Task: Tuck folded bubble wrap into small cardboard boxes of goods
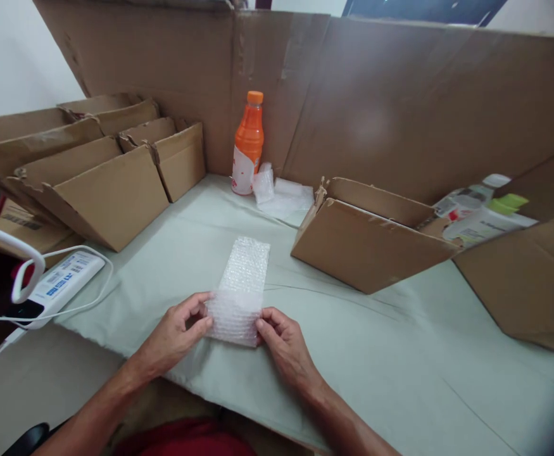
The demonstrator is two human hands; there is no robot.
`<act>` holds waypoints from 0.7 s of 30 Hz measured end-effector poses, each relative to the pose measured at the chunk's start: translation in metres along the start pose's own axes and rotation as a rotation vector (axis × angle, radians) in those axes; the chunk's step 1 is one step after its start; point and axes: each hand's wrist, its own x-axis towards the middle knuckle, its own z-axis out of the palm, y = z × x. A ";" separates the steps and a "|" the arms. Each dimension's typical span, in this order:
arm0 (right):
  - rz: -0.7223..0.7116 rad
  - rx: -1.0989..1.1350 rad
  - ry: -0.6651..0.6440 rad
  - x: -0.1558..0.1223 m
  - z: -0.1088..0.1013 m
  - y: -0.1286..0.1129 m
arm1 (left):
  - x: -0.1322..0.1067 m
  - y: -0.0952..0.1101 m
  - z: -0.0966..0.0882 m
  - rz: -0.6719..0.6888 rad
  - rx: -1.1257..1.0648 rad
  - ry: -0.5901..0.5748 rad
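Note:
A strip of clear bubble wrap [244, 269] lies on the pale green cloth [333, 354], its near part doubled over and its far end flat. My left hand [176, 329] pinches the left edge of the folded part between thumb and fingers. On the opposite edge, my right hand [283, 342] grips the near right corner in the same way. Whether anything lies inside the fold cannot be made out.
An orange bottle [249, 142] stands at the back beside crumpled bubble wrap pieces [283, 193]. Cardboard boxes [110, 196] fill the left; another open carton [371, 244] is on the right, near plastic bottles [488, 212]. A white power strip [70, 278] with cables lies left.

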 end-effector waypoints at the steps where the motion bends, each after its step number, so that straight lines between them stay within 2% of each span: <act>1: 0.000 -0.022 0.016 -0.001 -0.002 0.002 | 0.003 0.000 0.005 0.013 0.077 0.036; 3: -0.070 -0.164 0.104 -0.006 -0.006 0.005 | 0.009 0.001 0.011 0.044 0.189 0.048; 5: -0.226 -0.389 0.221 -0.011 -0.011 0.006 | 0.012 0.002 0.013 0.058 0.257 0.023; 7: -0.406 -0.589 0.252 -0.017 -0.015 0.006 | 0.014 0.002 0.014 0.057 0.309 0.001; 10: -0.554 -0.777 0.091 -0.023 -0.013 0.005 | 0.015 -0.001 0.017 0.061 0.404 0.028; 12: -0.563 -0.889 -0.052 -0.023 -0.008 0.004 | 0.015 -0.004 0.019 0.075 0.456 0.051; 14: -0.577 -0.996 -0.131 -0.020 -0.003 0.005 | 0.014 -0.006 0.020 0.120 0.483 0.098; 17: -0.646 -1.040 -0.121 -0.014 0.001 0.007 | 0.008 -0.006 0.014 0.279 0.491 0.181; 19: -0.658 -0.992 -0.097 -0.011 0.001 0.008 | 0.002 -0.005 0.010 0.382 0.478 0.133; 21: -0.614 -0.932 -0.094 -0.009 -0.001 0.008 | -0.005 -0.005 0.007 0.408 0.441 0.035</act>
